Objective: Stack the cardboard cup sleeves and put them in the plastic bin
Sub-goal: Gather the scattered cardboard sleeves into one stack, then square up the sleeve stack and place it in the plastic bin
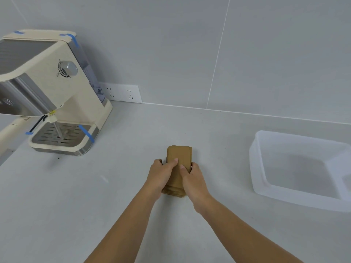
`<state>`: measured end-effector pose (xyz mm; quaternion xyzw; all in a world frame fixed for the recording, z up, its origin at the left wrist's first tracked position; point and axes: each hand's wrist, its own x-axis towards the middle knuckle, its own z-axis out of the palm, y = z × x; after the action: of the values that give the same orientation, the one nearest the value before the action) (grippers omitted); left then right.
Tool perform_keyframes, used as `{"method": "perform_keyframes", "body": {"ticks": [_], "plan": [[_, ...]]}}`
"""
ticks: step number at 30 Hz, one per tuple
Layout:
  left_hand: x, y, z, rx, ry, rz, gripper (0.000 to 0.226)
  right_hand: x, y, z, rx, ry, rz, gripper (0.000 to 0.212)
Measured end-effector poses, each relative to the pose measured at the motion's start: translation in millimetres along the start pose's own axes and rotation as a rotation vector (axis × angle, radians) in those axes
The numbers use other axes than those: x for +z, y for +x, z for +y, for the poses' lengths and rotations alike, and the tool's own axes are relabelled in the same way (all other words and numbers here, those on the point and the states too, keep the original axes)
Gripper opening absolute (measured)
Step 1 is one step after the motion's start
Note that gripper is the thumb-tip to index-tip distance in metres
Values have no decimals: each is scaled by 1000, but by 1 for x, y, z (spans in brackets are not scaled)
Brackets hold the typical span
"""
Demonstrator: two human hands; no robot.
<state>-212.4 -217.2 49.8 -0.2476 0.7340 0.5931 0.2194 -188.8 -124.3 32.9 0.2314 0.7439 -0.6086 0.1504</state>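
Head view: you look down on a pale countertop (pixel 209 133) that meets a grey tiled wall.
Surroundings: a cream espresso machine (pixel 49 88) with blue tape strips stands at the counter's far left edge; a wall socket strip (pixel 123 93) sits just beside it.
Bin: the plastic bin (pixel 296 198) rests near the right edge, well apart from your hands, nothing between them.
Sleeves: the stack of cardboard cup sleeves (pixel 179 154) lies mid-counter.
Hands: your left hand (pixel 161 174) and right hand (pixel 193 179) clamp the stack from both sides, thumbs on top.
Hidden: your hands cover the stack's near half; the frame crops the bin's right side.
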Motion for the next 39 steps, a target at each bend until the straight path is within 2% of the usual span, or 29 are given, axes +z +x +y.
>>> {"method": "perform_keyframes", "body": {"ticks": [5, 17, 22, 25, 28, 32, 34, 36, 39], "plan": [[-5, 4, 12, -78, 35, -54, 61, -3, -1, -7, 67, 88, -93, 22], [-12, 13, 12, -212, -217, -271, 41, -13, 2, -8, 92, 214, -180, 30], [-9, 12, 9, -153, -338, -288, 28, -22, -2, -5, 55, 323, -202, 44], [-9, 13, 6, -97, -409, -301, 33, -23, 0, -2, 73, 299, -206, 72], [-9, 13, 2, -58, -499, -325, 37, -32, -1, -4, 67, 239, -259, 83], [0, 10, -4, 47, -477, -373, 50, -46, 0, -3, -14, 70, -336, 80], [3, 10, -8, 134, -427, -398, 58, -52, 0, -3, -49, 29, -308, 73], [2, 13, -11, 200, -356, -470, 75, -60, 1, 0, -110, -30, -273, 76], [-4, 20, -19, 256, -275, -536, 92, -68, 3, 6, -246, -308, -195, 79]]}}
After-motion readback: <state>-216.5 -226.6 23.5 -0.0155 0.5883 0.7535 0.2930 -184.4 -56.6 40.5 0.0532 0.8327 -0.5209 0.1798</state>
